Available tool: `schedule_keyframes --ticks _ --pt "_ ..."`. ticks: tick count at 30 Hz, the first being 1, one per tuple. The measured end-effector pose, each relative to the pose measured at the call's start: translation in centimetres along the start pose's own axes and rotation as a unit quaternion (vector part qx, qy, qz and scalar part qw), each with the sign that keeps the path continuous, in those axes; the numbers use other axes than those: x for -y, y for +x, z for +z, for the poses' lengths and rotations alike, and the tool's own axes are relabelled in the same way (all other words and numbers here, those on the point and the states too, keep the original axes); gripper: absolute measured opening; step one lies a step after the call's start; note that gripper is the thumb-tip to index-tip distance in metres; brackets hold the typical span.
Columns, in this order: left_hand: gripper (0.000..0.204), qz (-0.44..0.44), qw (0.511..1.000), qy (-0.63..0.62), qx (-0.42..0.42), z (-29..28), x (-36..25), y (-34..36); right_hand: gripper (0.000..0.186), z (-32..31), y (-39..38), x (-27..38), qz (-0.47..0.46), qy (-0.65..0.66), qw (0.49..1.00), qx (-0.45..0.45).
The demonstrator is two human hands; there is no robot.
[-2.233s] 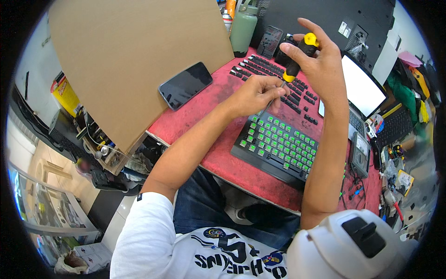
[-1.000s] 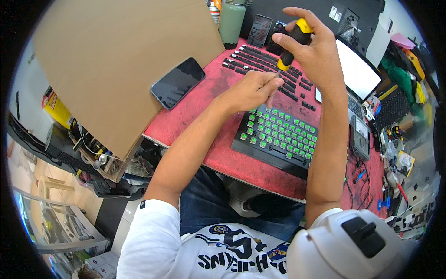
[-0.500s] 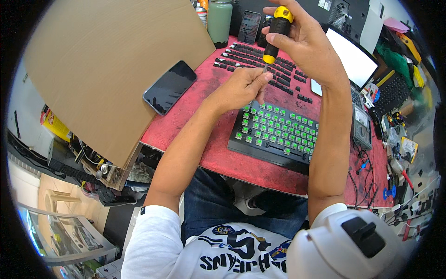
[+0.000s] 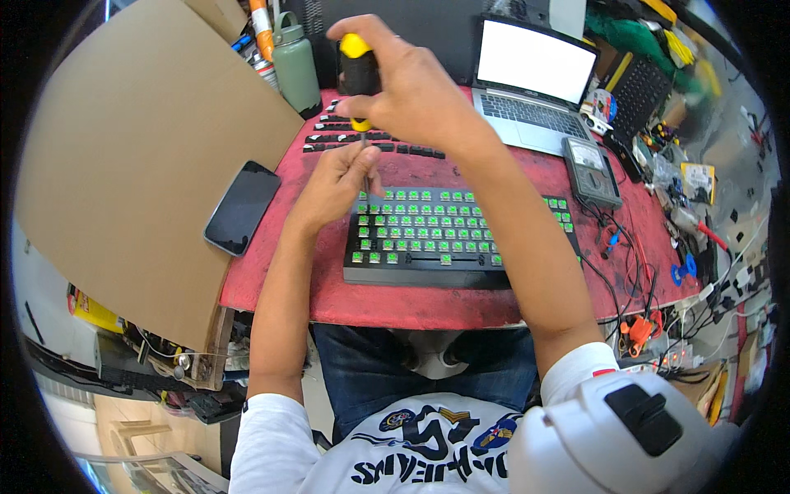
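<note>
Right hand: yours (image 4: 415, 95) is partly closed around the handle of the yellow-and-black screwdriver (image 4: 360, 76), thumb on one side, a finger reaching over toward the butt.
Left hand: yours (image 4: 331, 188) is nearly closed, thumb and forefinger pinching the metal shaft below the handle.
Screwdriver: it stands almost upright in your hands, where a moment ago it leaned more; its shaft runs down to the upper left part of the keyboard. You cannot tell whether the tip touches.
Mechanical keyboard: the black case (image 4: 428, 276) lies in front of you with its green switches bare, your right forearm crossing over part of it. It now sits level across your view; earlier it slanted down to the right.
Keycaps: black rows (image 4: 420, 151) lie just beyond the keyboard, partly hidden by your hands.
Smartphone: dark-screened (image 4: 242, 208), left of the keyboard, beside the cardboard sheet (image 4: 148, 165).
Laptop: open with a white screen (image 4: 535, 64), behind and to the right; your arm covered much of it before.
Meter: grey (image 4: 591, 173), just in front of the laptop's right side.
Bottle: green (image 4: 296, 70), beyond the keycaps at left.
Bench: red top (image 4: 284, 284) under it all.
</note>
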State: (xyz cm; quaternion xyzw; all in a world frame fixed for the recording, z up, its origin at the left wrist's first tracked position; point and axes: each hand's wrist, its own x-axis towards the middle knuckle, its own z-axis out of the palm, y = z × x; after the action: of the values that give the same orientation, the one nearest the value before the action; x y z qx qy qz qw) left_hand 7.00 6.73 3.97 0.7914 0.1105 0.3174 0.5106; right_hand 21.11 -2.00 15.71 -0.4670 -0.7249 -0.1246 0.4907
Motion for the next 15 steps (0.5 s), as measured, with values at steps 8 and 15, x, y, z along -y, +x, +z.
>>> schedule_keyframes --ticks 8,15 --pt "0.026 0.028 0.994 0.093 0.041 2.8 -2.5 2.5 0.066 -9.7 -2.9 -4.5 0.097 0.063 0.99 -0.084" --pt "0.022 0.026 0.941 0.316 0.122 9.6 2.0 11.5 0.066 -15.8 -6.8 -6.8 0.233 -0.168 0.953 -0.097"
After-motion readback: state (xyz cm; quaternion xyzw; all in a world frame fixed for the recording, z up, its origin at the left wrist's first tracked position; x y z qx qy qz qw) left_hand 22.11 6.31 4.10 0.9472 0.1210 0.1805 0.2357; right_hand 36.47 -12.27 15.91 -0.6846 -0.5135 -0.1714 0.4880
